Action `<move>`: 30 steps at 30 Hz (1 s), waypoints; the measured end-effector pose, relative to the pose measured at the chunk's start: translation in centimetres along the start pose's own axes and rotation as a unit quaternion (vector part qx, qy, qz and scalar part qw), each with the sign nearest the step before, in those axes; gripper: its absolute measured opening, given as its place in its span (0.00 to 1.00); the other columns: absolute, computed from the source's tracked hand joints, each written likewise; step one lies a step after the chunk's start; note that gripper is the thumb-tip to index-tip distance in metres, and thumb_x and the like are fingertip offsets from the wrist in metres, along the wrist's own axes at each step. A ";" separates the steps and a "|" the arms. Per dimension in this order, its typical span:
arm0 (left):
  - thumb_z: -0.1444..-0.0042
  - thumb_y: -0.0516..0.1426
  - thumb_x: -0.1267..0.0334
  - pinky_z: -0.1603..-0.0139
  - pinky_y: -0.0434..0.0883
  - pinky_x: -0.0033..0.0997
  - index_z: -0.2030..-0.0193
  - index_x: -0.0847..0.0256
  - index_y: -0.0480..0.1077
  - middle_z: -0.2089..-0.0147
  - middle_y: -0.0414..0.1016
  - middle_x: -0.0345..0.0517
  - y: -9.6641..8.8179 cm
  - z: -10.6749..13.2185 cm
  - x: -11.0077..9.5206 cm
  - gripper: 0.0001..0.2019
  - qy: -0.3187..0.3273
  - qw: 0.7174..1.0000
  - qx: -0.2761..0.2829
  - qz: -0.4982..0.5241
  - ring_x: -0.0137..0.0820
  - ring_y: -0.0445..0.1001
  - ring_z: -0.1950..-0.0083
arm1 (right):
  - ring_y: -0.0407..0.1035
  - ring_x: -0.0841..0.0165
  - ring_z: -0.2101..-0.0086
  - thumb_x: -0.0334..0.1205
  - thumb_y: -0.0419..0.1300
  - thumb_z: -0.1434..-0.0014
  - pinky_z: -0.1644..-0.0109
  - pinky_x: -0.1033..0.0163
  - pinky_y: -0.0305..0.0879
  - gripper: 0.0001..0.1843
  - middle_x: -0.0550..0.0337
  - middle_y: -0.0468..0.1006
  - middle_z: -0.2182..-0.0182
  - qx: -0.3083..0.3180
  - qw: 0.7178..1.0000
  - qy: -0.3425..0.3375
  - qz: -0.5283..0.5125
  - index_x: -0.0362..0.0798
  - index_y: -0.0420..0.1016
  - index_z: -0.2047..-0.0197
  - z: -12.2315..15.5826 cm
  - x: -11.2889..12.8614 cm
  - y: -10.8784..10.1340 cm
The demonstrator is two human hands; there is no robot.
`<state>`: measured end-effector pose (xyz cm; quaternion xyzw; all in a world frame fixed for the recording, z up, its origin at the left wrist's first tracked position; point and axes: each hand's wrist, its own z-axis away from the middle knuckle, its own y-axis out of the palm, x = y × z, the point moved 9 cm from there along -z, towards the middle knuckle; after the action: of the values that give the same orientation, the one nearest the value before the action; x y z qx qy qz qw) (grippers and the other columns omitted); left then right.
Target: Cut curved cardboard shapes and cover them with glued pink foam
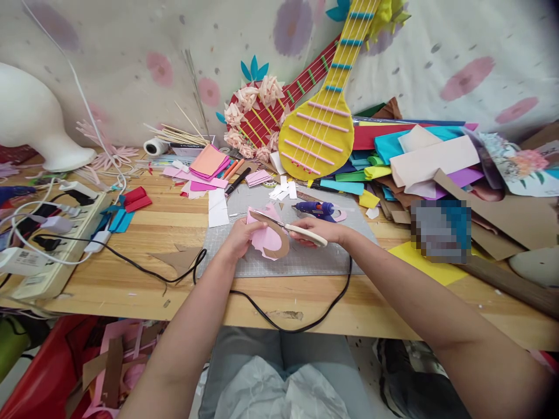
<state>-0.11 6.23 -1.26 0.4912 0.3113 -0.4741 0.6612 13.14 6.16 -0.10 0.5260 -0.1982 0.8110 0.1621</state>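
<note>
Pinched in my left hand (239,237) is a pink sheet of paper (267,235) together with a curved brown cardboard piece (279,247). My right hand (317,230) is closed on the handles of white-handled scissors (312,234). Their blades point left and lie across the upper part of the pink paper. Both hands are above a grey cutting mat (218,256). Just behind my right hand a blue hot glue gun (314,208) lies on the mat, and its black cord (279,327) loops along the table's front.
Two craft lutes, one yellow (321,137) and one red (262,119), lean against the wall. Coloured paper and cardboard (432,157) pile up on the right. A power strip (65,250) with cables sits at left. Scraps fill a red bag (56,361) below the table edge.
</note>
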 end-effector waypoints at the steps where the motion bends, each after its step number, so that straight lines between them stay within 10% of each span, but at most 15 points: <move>1: 0.71 0.66 0.66 0.69 0.65 0.29 0.74 0.66 0.73 0.74 0.76 0.44 0.0 0.0 0.0 0.13 0.000 1.000 0.001 -0.001 0.29 0.71 0.73 | 0.51 0.79 0.83 0.57 0.61 0.52 0.82 0.71 0.47 0.24 0.70 0.56 0.83 -0.002 1.000 0.002 0.003 0.46 0.56 0.75 0.0 -0.1 0.0; 30: 0.68 0.65 0.67 0.70 0.64 0.28 0.74 0.65 0.74 0.74 0.76 0.44 0.1 -0.1 0.5 0.10 -0.021 0.998 0.056 -0.028 0.30 0.71 0.74 | 0.53 0.79 0.83 0.59 0.61 0.54 0.81 0.70 0.50 0.25 0.69 0.58 0.84 -0.012 0.999 0.012 0.029 0.46 0.58 0.77 -0.5 0.4 -0.2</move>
<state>0.18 6.23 -1.66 0.5080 0.2844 -0.5194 0.6255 12.62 6.60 0.14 0.5079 -0.2214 0.8194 0.1470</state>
